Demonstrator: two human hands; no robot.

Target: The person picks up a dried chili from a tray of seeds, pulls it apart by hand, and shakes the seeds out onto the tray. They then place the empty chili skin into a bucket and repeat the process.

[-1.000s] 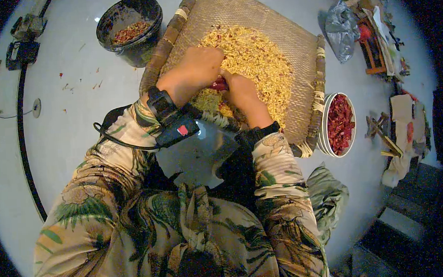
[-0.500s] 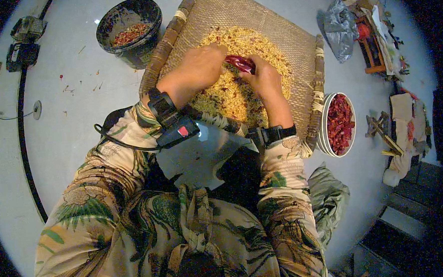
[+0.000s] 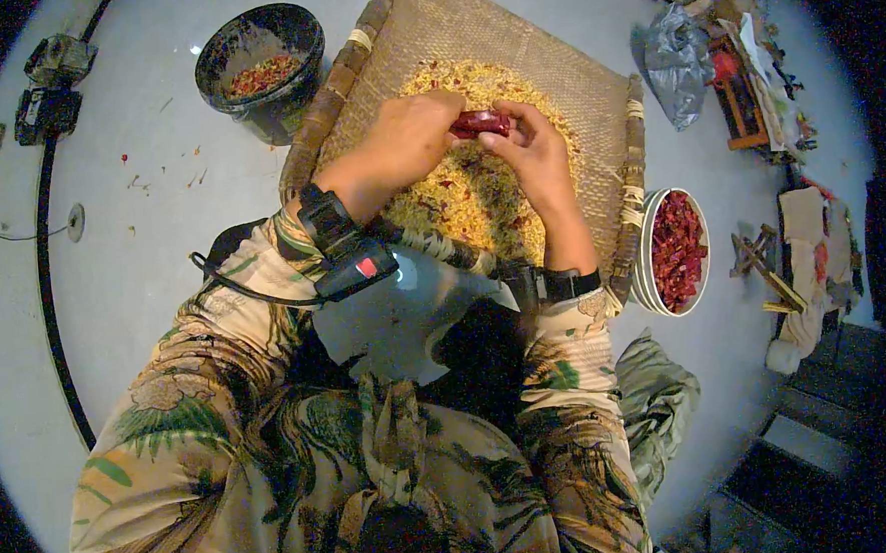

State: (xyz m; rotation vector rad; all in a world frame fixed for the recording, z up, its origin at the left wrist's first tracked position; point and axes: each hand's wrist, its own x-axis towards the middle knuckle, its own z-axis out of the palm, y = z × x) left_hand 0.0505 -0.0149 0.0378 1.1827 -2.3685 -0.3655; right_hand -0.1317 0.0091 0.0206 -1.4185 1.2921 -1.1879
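A dark red dried chili pepper (image 3: 479, 124) spans the gap between my two hands, above a woven basket tray (image 3: 541, 46). My left hand (image 3: 411, 138) pinches its left end, with the fingertips partly hidden behind the back of the hand. At the other end, the thumb and fingers of my right hand (image 3: 535, 152) close around the chili. Beneath both hands, yellow seeds (image 3: 460, 211) mixed with reddish bits are spread over the tray.
A black bucket (image 3: 308, 93) with reddish scraps stands left of the tray. White stacked bowls (image 3: 649, 291) hold red chili pieces (image 3: 678, 249) on the right. A grey plastic bag (image 3: 674, 64) lies farther right, near a wooden frame. Small scraps dot the floor at left.
The chili now lies more level and looks shorter between my hands. My right hand has turned slightly, with its fingers farther around the chili. My left hand has barely moved.
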